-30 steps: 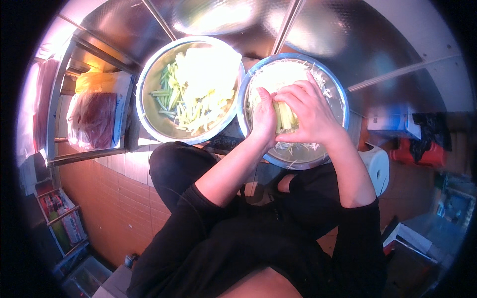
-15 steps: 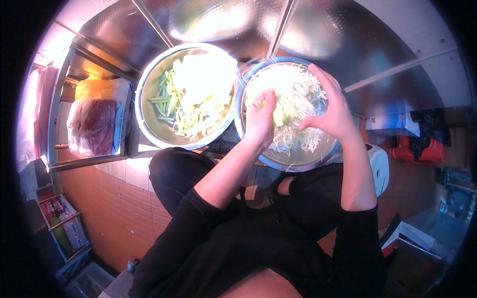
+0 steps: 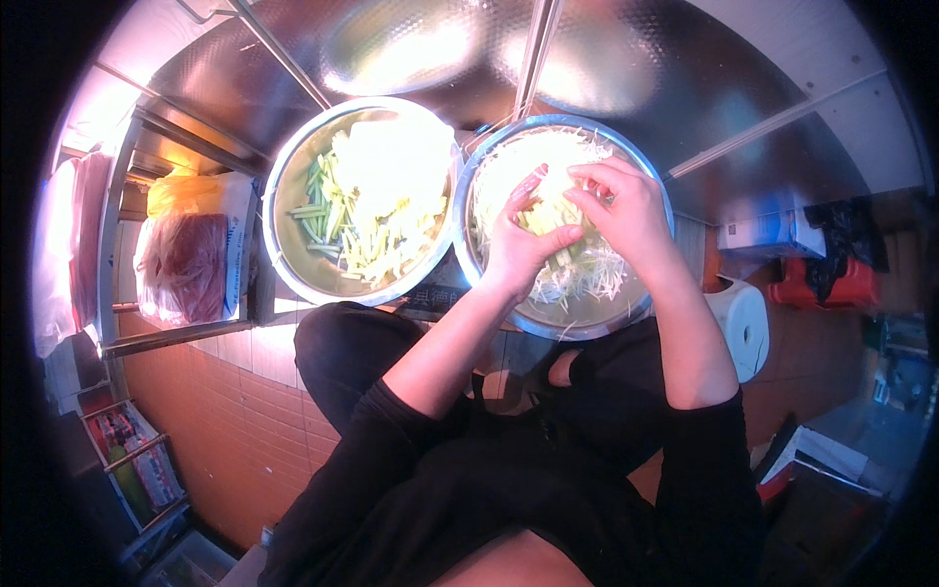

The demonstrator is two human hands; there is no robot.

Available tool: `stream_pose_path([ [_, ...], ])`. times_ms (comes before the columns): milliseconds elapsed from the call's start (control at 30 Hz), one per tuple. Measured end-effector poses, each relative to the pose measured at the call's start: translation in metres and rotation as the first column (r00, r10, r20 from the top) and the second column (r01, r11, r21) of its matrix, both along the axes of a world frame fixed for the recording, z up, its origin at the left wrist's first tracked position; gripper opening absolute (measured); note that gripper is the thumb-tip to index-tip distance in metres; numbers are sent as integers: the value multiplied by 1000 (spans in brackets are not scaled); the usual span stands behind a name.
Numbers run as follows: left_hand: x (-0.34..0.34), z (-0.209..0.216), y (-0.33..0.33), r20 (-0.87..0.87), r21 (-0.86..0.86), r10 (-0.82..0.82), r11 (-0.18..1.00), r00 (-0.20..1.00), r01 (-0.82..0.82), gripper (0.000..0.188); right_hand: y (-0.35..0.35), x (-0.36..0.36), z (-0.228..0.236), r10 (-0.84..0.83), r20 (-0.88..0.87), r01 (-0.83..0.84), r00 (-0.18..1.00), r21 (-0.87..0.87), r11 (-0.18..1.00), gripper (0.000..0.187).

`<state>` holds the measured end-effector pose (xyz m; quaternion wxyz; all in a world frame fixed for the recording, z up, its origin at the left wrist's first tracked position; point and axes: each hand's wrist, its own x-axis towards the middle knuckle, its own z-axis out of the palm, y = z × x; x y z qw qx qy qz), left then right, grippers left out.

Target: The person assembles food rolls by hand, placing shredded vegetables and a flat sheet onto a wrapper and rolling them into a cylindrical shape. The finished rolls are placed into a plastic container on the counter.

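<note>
Yellow-green strips between 2 hands, dark lettered panel

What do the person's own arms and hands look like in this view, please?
Plain black sleeves end near the elbows, leaving both forearms bare. The left hand and the right hand are ungloved, with no watch or bracelet visible on either.

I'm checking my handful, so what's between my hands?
In the head view, pale green pieces lie between your left hand and right hand, over the right bowl.
</note>
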<state>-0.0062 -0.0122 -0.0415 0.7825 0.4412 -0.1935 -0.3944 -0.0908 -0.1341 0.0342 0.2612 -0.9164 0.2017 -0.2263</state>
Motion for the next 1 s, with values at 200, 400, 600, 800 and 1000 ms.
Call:
stream_pose_path([
  [200,0,-1,0,-141,6,7,1000,990,-6,79,5,2,26,-53,-15,54,998,72,996,24],
  [400,-3,2,1,-105,19,16,1000,994,-14,81,4,5,19,-24,-93,31,995,77,997,25],
  [600,-8,-1,-2,113,86,62,994,992,-72,88,14,11,17,-80,-50,59,996,-325,944,27],
  [800,-10,-5,-3,104,97,54,993,993,-64,86,17,20,7,14,-52,-31,999,-347,937,14],
  [1000,-8,-2,-1,69,141,30,989,997,-39,76,4,27,1,86,125,-74,988,-101,992,9],
])
